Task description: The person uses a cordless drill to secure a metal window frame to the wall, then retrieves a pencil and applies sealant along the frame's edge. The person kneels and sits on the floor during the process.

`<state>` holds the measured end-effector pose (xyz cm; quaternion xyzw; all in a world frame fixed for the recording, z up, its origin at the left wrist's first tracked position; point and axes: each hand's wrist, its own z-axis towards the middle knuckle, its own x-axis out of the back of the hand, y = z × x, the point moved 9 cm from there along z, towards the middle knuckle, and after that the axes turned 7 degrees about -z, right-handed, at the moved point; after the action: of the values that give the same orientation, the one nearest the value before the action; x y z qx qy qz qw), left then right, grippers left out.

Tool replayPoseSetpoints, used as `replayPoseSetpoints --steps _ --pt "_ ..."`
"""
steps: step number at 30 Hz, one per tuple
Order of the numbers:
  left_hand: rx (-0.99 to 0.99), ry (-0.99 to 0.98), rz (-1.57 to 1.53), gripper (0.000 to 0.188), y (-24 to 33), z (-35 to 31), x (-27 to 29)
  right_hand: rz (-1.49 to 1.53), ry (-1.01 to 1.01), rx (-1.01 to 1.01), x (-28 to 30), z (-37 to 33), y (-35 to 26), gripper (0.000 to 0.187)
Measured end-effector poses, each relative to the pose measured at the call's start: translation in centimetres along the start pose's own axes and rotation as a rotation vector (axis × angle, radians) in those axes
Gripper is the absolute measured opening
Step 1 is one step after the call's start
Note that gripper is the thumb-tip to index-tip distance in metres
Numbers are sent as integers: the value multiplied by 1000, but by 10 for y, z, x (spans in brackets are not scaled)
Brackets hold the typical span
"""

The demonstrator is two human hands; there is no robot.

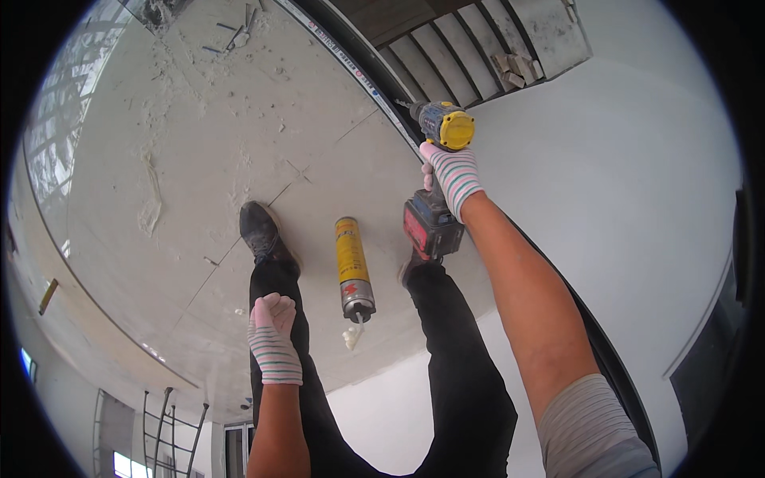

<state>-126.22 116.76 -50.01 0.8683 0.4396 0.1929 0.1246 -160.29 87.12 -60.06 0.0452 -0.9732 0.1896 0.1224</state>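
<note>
My right hand [453, 177], in a striped knit glove, is wrapped round the grip of a cordless drill [448, 126]. The drill is grey with a yellow cap, and its black and red battery [433, 225] hangs below the hand. Its bit [403, 103] points left, at the dark frame strip [394, 111] along the wall. My left hand [273, 338], in a matching glove, is held over my left leg with its fingers curled; what they hold, if anything, is hidden. Between my feet lies a yellow and silver foam can [351, 263], with whitish foam [351, 338] at its nozzle.
My dark shoe [261, 227] stands on the pale tiled floor [215, 175], which is strewn with debris. Small loose strips [233, 36] lie farther off. A white wall [613, 167] fills the right side. Steps [446, 60] with broken blocks [518, 70] are beyond the frame. Metal racks [171, 430] stand lower left.
</note>
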Motion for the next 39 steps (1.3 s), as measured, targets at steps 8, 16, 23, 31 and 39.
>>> replayPoseSetpoints --steps 8,16,23,31,39 --pt "-17 -14 -18 41 4 -6 -9 -21 17 -49 -2 -4 1 22" --pt "-20 -22 -32 40 6 -9 -15 -34 18 -46 -1 1 3 22" --pt "-15 -41 -74 37 4 -10 -16 -112 8 4 1 7 3 21" --pt "-34 -66 -117 37 2 -4 -15 -184 0 -9 -1 4 -8 22" --pt "-28 -68 -111 38 2 -2 -16 -203 -2 13 2 13 -8 22"
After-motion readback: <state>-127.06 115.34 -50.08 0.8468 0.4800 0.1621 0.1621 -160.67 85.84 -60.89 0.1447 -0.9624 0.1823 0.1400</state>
